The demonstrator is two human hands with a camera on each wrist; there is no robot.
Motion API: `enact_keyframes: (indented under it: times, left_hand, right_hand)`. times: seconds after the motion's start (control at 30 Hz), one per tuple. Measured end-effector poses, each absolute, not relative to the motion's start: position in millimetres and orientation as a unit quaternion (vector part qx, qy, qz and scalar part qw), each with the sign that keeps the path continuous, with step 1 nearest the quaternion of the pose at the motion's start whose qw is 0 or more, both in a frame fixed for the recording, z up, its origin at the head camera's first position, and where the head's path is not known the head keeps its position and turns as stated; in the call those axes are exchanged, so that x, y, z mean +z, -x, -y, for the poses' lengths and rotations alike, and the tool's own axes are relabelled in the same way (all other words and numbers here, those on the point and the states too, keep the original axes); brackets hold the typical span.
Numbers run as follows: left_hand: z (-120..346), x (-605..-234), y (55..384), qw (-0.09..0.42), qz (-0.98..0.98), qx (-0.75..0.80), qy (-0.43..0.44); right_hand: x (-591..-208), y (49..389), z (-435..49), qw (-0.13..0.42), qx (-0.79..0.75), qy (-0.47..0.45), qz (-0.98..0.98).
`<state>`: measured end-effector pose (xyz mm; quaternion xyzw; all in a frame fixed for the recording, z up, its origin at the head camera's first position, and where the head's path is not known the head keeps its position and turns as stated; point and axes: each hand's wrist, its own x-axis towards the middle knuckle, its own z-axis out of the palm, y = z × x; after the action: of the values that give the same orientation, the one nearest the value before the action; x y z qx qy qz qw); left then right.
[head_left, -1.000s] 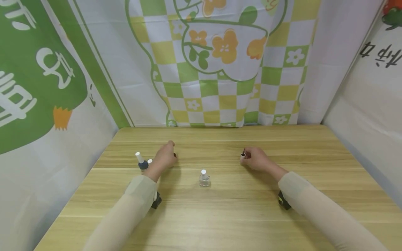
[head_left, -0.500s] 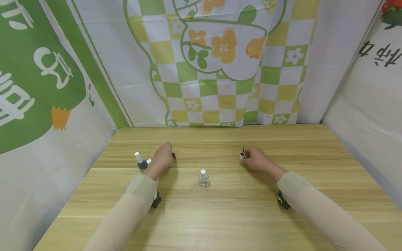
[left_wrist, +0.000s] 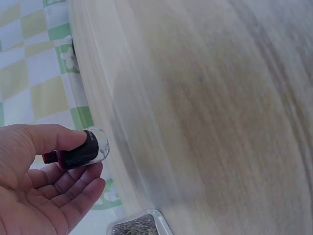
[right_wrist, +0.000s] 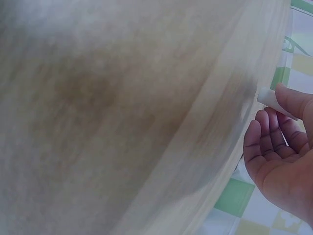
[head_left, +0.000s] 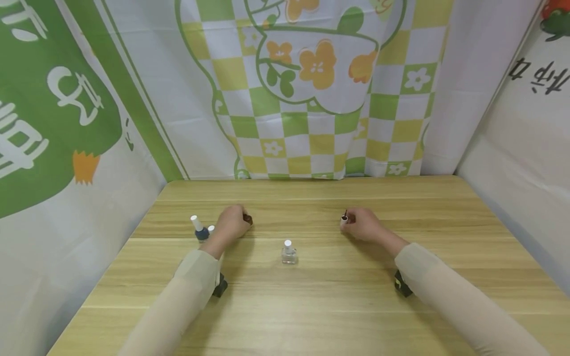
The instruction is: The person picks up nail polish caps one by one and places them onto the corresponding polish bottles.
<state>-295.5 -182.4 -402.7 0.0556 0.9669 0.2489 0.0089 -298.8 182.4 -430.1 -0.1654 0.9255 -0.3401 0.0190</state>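
My left hand [head_left: 231, 222] pinches an uncapped nail polish bottle [left_wrist: 80, 152] between thumb and fingers, over the left part of the table. Dark red polish shows in its clear glass, and its threaded neck points toward the palm in the left wrist view. My right hand [head_left: 364, 225] holds a white nail polish cap [head_left: 344, 222] over the right part, its dark brush pointing up. In the right wrist view the cap [right_wrist: 267, 97] sits between thumb and fingers, the brush hidden. Between the hands stands a capped clear bottle [head_left: 289, 255].
A dark blue polish bottle [head_left: 202, 233] with a tall white cap stands left of my left wrist. Beside it another white cap [head_left: 211, 229] shows, its bottle hidden by the wrist. A glittery bottle [left_wrist: 137, 226] appears low in the left wrist view. Patterned cloth [head_left: 289, 138] hangs behind the table.
My left hand has lowered and turned slightly, so more of the dark bottle shows beyond its fingers. The right hand with the cap stays nearly still.
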Motion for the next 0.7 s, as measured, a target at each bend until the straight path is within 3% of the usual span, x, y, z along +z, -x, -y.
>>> enact_keyframes:
  times: [0.7]
  left_hand:
    - [163, -377, 272, -0.016, -0.928, 0.361, -0.093]
  right_hand:
    - [-392, 282, -180, 0.018, -0.366, 0.176, -0.914]
